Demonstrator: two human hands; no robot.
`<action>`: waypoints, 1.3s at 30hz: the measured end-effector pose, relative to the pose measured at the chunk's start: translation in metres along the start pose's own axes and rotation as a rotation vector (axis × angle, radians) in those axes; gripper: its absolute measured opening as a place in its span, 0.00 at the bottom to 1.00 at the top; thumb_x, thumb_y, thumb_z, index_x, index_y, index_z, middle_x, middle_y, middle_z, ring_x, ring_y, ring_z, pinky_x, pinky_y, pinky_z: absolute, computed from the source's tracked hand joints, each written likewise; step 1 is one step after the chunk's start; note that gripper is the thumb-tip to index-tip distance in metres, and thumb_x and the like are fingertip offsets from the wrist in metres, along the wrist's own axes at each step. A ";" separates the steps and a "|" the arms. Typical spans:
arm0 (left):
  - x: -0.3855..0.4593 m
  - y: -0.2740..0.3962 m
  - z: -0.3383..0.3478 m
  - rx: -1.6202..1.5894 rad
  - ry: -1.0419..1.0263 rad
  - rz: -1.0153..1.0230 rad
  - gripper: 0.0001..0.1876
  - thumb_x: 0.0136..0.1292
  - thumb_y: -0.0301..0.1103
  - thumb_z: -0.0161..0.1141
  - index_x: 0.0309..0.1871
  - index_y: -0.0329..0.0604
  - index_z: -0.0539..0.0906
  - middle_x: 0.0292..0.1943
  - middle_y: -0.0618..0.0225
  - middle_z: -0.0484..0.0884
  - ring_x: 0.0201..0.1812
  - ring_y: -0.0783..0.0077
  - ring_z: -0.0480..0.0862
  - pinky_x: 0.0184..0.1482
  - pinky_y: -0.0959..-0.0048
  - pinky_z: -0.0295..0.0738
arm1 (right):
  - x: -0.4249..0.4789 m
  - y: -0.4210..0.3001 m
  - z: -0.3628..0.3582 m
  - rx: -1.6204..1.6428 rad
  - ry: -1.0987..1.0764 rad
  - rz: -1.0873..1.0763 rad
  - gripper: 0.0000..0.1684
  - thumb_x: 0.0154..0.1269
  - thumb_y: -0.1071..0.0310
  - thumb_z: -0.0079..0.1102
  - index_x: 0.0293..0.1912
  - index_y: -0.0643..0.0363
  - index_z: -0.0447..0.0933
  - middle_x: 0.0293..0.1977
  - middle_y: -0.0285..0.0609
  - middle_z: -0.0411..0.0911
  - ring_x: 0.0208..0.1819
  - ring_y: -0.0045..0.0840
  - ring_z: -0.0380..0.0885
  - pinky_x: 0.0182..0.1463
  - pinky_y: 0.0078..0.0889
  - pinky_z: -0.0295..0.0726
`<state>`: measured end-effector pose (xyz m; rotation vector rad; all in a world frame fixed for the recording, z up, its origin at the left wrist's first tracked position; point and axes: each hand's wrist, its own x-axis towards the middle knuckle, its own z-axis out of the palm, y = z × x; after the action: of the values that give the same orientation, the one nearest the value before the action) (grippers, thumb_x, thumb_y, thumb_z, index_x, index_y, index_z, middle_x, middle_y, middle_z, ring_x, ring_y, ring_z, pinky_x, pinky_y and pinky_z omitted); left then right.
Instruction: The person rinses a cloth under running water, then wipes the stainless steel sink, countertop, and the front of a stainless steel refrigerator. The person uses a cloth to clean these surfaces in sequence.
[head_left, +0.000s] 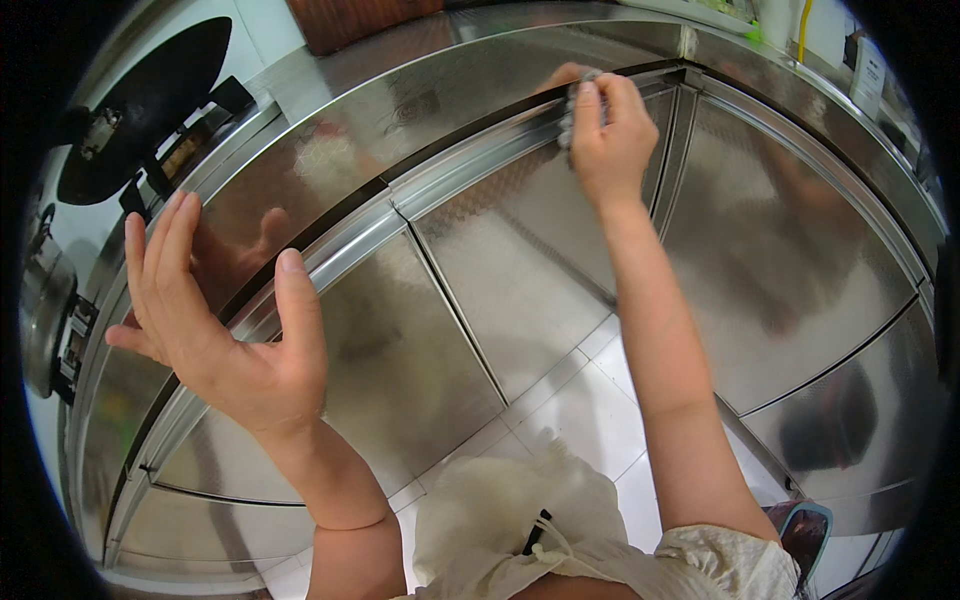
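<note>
My right hand grips a crumpled grey cloth or scrubbing pad, mostly hidden behind the fingers. It presses this against the upper edge of the stainless steel cabinet fronts, near the inner corner. My left hand is raised at the left with its fingers spread and nothing in it, over or close to the metal counter's front edge. Between the two hands run the channel-shaped metal rail and a dark gap above it. Steel cabinet doors hang below, and the hands reflect in the shiny front panel.
A black wok tilts on a gas stove at the upper left, with a lidded metal pan below it. A reddish-brown wooden board stands at the back. White tiles cover the floor. A blue-rimmed container is at the lower right.
</note>
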<state>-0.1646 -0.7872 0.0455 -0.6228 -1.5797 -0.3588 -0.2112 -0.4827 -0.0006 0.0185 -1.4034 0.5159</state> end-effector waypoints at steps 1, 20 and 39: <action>0.000 0.000 0.000 -0.004 0.000 0.001 0.26 0.54 0.37 0.63 0.59 0.51 0.77 0.60 0.69 0.77 0.70 0.61 0.65 0.71 0.45 0.25 | -0.006 -0.014 0.003 0.023 -0.012 0.004 0.06 0.64 0.68 0.54 0.33 0.60 0.74 0.31 0.45 0.76 0.35 0.40 0.76 0.39 0.38 0.75; 0.000 -0.004 -0.001 -0.034 -0.007 0.010 0.29 0.51 0.35 0.67 0.60 0.50 0.76 0.61 0.65 0.75 0.68 0.62 0.67 0.72 0.57 0.35 | -0.023 -0.010 0.008 -0.069 -0.074 -0.234 0.08 0.66 0.66 0.55 0.43 0.56 0.75 0.40 0.41 0.77 0.48 0.38 0.75 0.51 0.39 0.71; -0.005 0.015 0.035 0.267 0.027 -0.090 0.55 0.34 0.72 0.72 0.65 0.56 0.63 0.61 0.61 0.58 0.71 0.52 0.48 0.63 0.25 0.31 | -0.092 -0.086 0.029 0.109 -0.010 -0.075 0.11 0.67 0.69 0.51 0.47 0.59 0.76 0.47 0.49 0.76 0.50 0.44 0.73 0.51 0.43 0.71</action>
<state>-0.1845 -0.7564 0.0342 -0.3411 -1.5994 -0.2170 -0.2150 -0.5990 -0.0568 0.1611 -1.3778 0.5299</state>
